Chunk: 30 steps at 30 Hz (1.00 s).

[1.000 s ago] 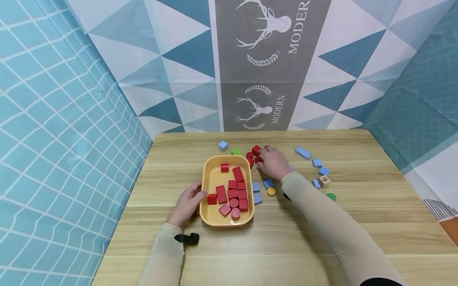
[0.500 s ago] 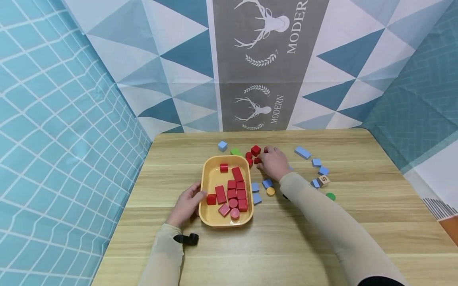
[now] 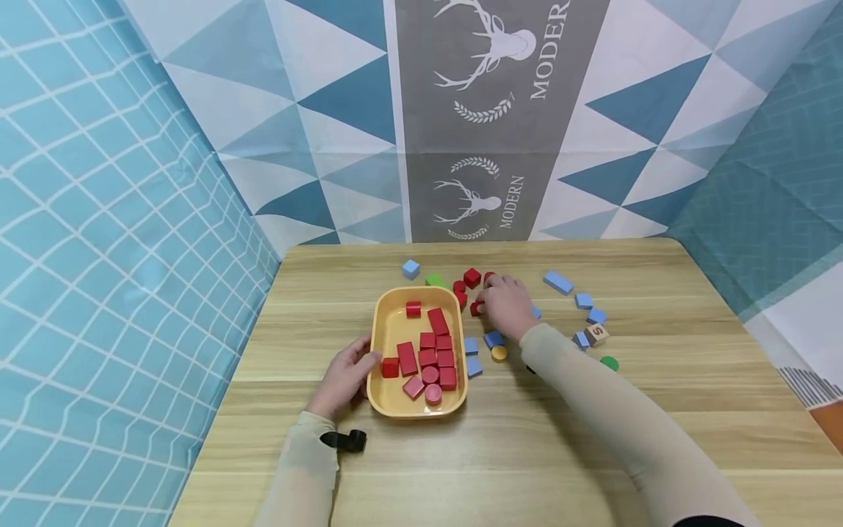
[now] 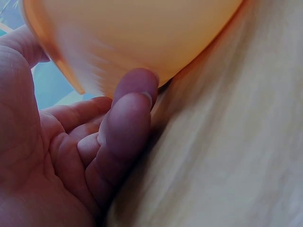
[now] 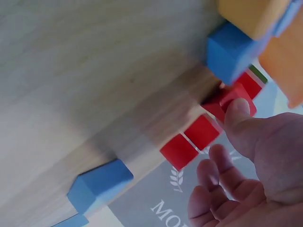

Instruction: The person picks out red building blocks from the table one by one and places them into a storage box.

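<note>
My left hand (image 3: 342,373) grips the left side of a yellow plastic tray (image 3: 375,322). Its thumb lies over the rim, and the left wrist view shows curled fingers against the tray's outer wall (image 4: 142,42). Inside lie several red blocks (image 3: 407,358), both box-shaped and round. Beyond the tray's right side, my right hand (image 3: 507,304) pinches a red block (image 3: 476,308) low over the table. In the right wrist view the thumb presses on this red block (image 5: 226,97); the index finger is hidden, and the other fingers bend loosely.
Near the right hand lie a red cube (image 3: 472,277) and other red pieces (image 3: 459,298). A green block (image 3: 435,279) sits behind the tray. Blue blocks (image 3: 558,282), a yellow disc (image 3: 499,353), a green disc (image 3: 609,363) and a letter cube (image 3: 597,334) are scattered rightward.
My right hand has drawn slightly toward me, and the red block at its fingertips has come with it. The left hand and tray stay in place.
</note>
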Motion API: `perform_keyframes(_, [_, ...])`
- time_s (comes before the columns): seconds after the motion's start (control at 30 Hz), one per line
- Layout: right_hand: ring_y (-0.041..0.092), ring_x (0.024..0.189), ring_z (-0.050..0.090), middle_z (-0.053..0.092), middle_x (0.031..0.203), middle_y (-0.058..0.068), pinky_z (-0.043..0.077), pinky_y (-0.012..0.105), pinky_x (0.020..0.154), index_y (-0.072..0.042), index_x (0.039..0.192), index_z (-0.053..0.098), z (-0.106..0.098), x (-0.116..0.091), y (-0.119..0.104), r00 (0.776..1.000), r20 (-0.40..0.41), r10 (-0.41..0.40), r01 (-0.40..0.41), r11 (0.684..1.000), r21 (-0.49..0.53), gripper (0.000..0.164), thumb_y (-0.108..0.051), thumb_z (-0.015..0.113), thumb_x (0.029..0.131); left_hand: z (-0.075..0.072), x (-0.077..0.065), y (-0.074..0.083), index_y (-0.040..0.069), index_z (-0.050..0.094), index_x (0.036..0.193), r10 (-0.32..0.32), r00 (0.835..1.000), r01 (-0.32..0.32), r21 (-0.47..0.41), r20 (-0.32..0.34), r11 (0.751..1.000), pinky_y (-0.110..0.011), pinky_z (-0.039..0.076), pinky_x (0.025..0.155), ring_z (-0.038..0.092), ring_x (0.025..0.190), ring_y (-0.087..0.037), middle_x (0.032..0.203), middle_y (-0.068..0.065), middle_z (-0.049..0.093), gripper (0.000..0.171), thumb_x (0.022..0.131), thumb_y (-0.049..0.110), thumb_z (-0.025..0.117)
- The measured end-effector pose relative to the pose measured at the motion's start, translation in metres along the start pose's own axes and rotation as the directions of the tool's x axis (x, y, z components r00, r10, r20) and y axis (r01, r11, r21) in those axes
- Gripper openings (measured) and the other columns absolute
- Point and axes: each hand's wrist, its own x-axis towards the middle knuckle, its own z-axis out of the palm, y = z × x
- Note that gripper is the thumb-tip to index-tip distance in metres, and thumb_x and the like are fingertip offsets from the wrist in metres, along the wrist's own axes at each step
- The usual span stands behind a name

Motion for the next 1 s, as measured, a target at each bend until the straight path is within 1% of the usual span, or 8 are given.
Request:
perform_keyframes(0.1, [0.026, 0.087, 0.056, 0.068, 0.096, 0.002, 0.049, 0.047, 0.078, -0.019, 0.091, 0.079, -0.002, -0.001, 0.000, 1.000, -0.010, -0.028, 0.028, 0.999, 0.037, 0.007, -0.023, 0.074, 0.090, 0.000, -0.001, 0.000, 0.009, 0.040, 0.150, -0.006, 1.000, 0.006, 0.002, -0.003, 1.000, -0.037, 0.059, 0.051, 0.067, 0.077, -0.032, 0.133, -0.018, 0.054, 0.051, 0.102, 0.020, 0.054])
perform_keyframes(0.2, [0.021, 0.080, 0.060, 0.073, 0.089, -0.002, 0.052, 0.046, 0.075, -0.019, 0.094, 0.079, -0.002, -0.002, -0.002, 0.997, 0.025, -0.073, 0.072, 0.996, 0.055, 0.008, -0.019, 0.073, 0.089, -0.001, -0.001, 0.000, 0.009, 0.040, 0.150, -0.011, 1.000, 0.011, 0.003, -0.003, 1.000, -0.038, 0.059, 0.051, 0.067, 0.077, -0.032, 0.134, -0.017, 0.054, 0.052, 0.102, 0.020, 0.055])
perform_keyframes(0.3, [0.018, 0.077, 0.062, 0.073, 0.087, -0.005, 0.051, 0.047, 0.076, -0.020, 0.098, 0.078, 0.001, -0.002, -0.006, 0.993, 0.065, -0.099, 0.095, 0.994, 0.063, 0.011, -0.024, 0.071, 0.091, 0.000, -0.002, 0.000, 0.009, 0.040, 0.150, -0.011, 1.000, 0.011, 0.005, -0.008, 1.000, -0.038, 0.059, 0.052, 0.067, 0.078, -0.032, 0.134, -0.016, 0.054, 0.051, 0.102, 0.020, 0.055])
perform_keyframes(0.47, [0.017, 0.067, 0.058, 0.067, 0.072, -0.005, 0.050, 0.047, 0.073, -0.019, 0.082, 0.073, 0.006, -0.004, -0.012, 0.994, 0.068, -0.086, 0.085, 0.996, 0.020, 0.023, -0.039, 0.066, 0.092, 0.001, -0.002, 0.001, 0.008, 0.040, 0.149, -0.008, 1.000, 0.009, 0.009, -0.014, 1.000, -0.038, 0.060, 0.054, 0.067, 0.080, -0.030, 0.135, -0.017, 0.053, 0.051, 0.102, 0.020, 0.055])
perform_keyframes(0.63, [0.018, 0.056, 0.053, 0.058, 0.059, -0.004, 0.050, 0.046, 0.064, -0.017, 0.070, 0.066, 0.004, -0.003, -0.014, 0.998, 0.038, -0.045, 0.043, 0.998, 0.035, 0.027, -0.031, 0.064, 0.094, 0.001, -0.001, 0.002, 0.008, 0.039, 0.150, -0.013, 1.000, 0.013, 0.015, -0.012, 1.000, -0.038, 0.059, 0.053, 0.067, 0.079, -0.031, 0.135, -0.016, 0.053, 0.052, 0.102, 0.020, 0.055])
perform_keyframes(0.83, [0.018, 0.062, 0.057, 0.066, 0.071, -0.005, 0.055, 0.046, 0.068, -0.018, 0.091, 0.074, 0.002, -0.002, -0.012, 0.995, 0.076, -0.062, 0.054, 0.993, 0.105, 0.010, -0.024, 0.067, 0.093, 0.001, -0.001, 0.002, 0.009, 0.039, 0.150, -0.012, 1.000, 0.012, 0.018, -0.007, 1.000, -0.038, 0.059, 0.053, 0.067, 0.080, -0.031, 0.137, -0.015, 0.052, 0.052, 0.102, 0.021, 0.055])
perform_keyframes(0.93, [0.019, 0.070, 0.059, 0.069, 0.078, -0.002, 0.056, 0.046, 0.072, -0.018, 0.100, 0.074, 0.002, -0.002, -0.014, 0.991, 0.107, -0.077, 0.064, 0.991, 0.119, 0.014, -0.027, 0.065, 0.095, 0.001, -0.001, 0.002, 0.009, 0.039, 0.150, -0.009, 1.000, 0.009, 0.026, -0.008, 1.000, -0.038, 0.059, 0.052, 0.067, 0.078, -0.031, 0.136, -0.015, 0.053, 0.052, 0.102, 0.021, 0.055])
perform_keyframes(1.0, [0.020, 0.072, 0.059, 0.069, 0.079, -0.001, 0.055, 0.046, 0.073, -0.018, 0.098, 0.072, 0.003, -0.002, -0.015, 0.991, 0.109, -0.072, 0.061, 0.993, 0.105, 0.017, -0.032, 0.063, 0.096, 0.000, -0.001, 0.002, 0.008, 0.039, 0.150, -0.006, 1.000, 0.006, 0.030, -0.010, 1.000, -0.038, 0.059, 0.052, 0.067, 0.079, -0.030, 0.136, -0.016, 0.053, 0.051, 0.102, 0.021, 0.055])
